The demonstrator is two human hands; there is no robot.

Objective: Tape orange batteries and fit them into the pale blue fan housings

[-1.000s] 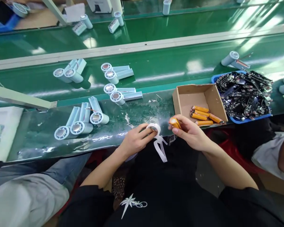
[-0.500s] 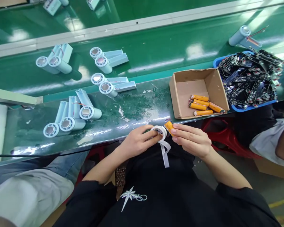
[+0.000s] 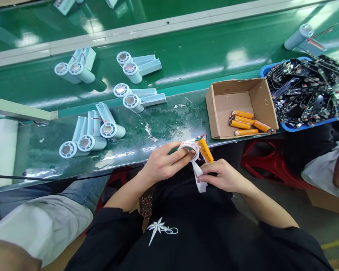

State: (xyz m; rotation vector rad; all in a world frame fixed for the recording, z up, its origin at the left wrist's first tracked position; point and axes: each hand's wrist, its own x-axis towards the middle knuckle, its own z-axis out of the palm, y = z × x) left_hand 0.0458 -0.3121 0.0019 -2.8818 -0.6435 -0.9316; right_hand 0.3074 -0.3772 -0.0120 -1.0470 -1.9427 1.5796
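Note:
My left hand [image 3: 166,161] is closed around a roll of white tape [image 3: 197,151], its fingers reaching into the ring. Against the roll's right side is an orange cylindrical battery [image 3: 205,149] with thin wires at its upper end. Its lower end is close to my right hand [image 3: 224,176]; what supports it is partly hidden. My right hand pinches the loose strip of tape [image 3: 196,170] that hangs down from the roll. Both hands are just over the bench's near edge, in front of my black shirt.
A cardboard box [image 3: 211,113] on the green bench [image 3: 169,120] holds several orange batteries. Right of it, a blue tray [image 3: 298,128] is heaped with dark circuit boards. Several pale blue housings [image 3: 113,130] stand toward the left. People sit on both sides, with a red stool [image 3: 260,162] at right.
My right hand has shifted from the battery down to the loose tape and now pinches it. The battery now stands more fully in view beside the roll. The view has shifted slightly.

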